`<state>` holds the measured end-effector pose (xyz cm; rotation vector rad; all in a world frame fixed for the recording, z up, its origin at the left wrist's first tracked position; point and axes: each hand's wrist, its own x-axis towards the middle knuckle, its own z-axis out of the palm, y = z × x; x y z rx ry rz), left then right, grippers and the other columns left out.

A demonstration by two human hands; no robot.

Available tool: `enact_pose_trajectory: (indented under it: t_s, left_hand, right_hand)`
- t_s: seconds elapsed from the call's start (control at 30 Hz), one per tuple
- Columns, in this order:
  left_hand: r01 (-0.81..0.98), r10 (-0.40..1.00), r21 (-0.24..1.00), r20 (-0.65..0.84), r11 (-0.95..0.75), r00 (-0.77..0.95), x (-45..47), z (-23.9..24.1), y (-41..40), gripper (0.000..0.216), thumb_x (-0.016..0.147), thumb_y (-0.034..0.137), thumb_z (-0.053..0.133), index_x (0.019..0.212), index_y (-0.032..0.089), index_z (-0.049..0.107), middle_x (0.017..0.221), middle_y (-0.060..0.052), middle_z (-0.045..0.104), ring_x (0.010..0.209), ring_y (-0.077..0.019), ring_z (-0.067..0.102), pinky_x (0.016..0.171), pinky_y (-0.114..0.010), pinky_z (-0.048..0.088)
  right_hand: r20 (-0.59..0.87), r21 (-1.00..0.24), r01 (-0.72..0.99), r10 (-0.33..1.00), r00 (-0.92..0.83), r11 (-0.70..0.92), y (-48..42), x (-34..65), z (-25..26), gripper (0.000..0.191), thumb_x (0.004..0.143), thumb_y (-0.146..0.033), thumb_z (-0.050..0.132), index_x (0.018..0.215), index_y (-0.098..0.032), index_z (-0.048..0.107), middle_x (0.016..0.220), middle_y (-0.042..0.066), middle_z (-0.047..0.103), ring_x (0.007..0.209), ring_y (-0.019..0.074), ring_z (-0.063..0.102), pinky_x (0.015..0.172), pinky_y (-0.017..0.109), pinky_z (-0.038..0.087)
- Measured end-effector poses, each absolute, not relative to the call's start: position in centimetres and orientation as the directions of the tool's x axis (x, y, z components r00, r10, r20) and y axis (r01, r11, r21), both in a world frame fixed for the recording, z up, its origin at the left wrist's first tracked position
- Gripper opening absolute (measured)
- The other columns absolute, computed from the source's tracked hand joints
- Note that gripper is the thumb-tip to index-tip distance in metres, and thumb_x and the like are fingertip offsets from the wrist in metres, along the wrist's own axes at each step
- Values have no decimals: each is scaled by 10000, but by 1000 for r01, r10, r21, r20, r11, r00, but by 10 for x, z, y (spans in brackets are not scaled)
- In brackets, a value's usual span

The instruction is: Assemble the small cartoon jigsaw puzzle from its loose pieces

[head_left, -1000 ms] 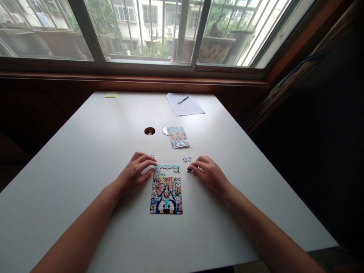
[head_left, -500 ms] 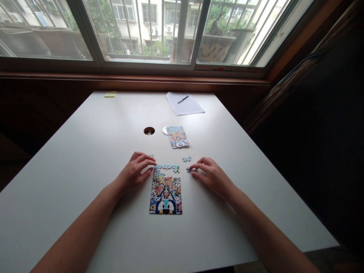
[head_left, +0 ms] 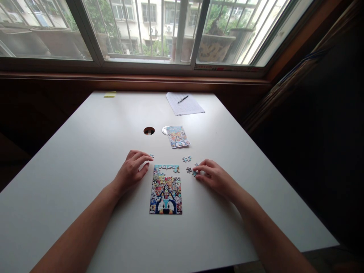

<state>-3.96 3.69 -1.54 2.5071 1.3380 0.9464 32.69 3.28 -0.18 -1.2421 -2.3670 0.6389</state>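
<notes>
A colourful jigsaw puzzle (head_left: 166, 193), mostly assembled, lies flat on the white table with a gap near its top. My left hand (head_left: 134, 167) rests just beyond its upper left corner, fingers apart and holding nothing. Close to that hand's fingertips is a loose jigsaw piece (head_left: 151, 156). To the right of the puzzle, my right hand (head_left: 212, 174) has its thumb and fingers apart, with the fingertips at some light blue jigsaw pieces (head_left: 194, 173), partly hidden by the fingers. A darker jigsaw piece (head_left: 189, 170) lies just left of them, and more blue pieces (head_left: 187, 159) sit farther back.
Behind the puzzle lies a picture card (head_left: 178, 137) with a matching design, overlapping a round silvery disc (head_left: 165, 130). Beside it is a round hole (head_left: 149, 131) in the table. Paper sheets (head_left: 184, 108) with a pen (head_left: 183, 99) and yellow sticky notes (head_left: 110, 94) lie toward the window.
My right hand has shifted a little right, off the darker piece and onto the light blue pieces. My left hand has drawn slightly left, away from the puzzle's corner.
</notes>
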Motion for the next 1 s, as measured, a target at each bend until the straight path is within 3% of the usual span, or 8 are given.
enact_pose_trajectory:
  t_s: [0.23,0.33,0.5,0.67,1.0]
  left_hand:
    - [750,871,515,461,-416,166,-46,-17,40,265,909,147,518,1128,229,643,1072,-45,678,1043,-251,521,913,-438,493]
    - [737,890,532,405,-416,210,-46,-20,39,364,902,153,536,1249,240,602,1165,-53,659,1103,-252,502,910,-415,513]
    - [762,870,438,358,-476,338,-43,-25,38,489,913,205,574,1393,269,500,1265,-65,616,1234,-264,451,1054,-463,442]
    - [772,860,398,350,-495,371,-44,-26,39,430,934,225,564,1360,266,520,1290,-42,617,1222,-265,449,1061,-460,421]
    - [768,839,374,389,-521,380,-44,-23,40,307,958,250,545,1262,244,588,1144,-53,654,1087,-258,490,994,-426,421]
  right_hand:
    - [155,-561,650,837,-525,512,34,323,-6,170,929,-309,616,1052,-275,727,1054,86,627,952,230,623,845,381,541]
    - [159,-570,642,835,-526,513,33,321,-7,157,927,-311,619,1037,-270,723,1042,81,628,950,224,623,841,374,539]
    - [155,-577,624,821,-550,527,29,311,-7,147,935,-330,617,1019,-255,713,1014,76,621,936,214,615,841,376,532]
    - [163,-581,614,815,-556,534,25,302,-7,122,906,-339,673,961,-232,694,994,66,617,915,202,609,824,350,526]
    - [104,-646,567,795,-598,511,26,309,-4,110,893,-323,691,959,-236,704,1001,60,620,891,185,612,803,322,528]
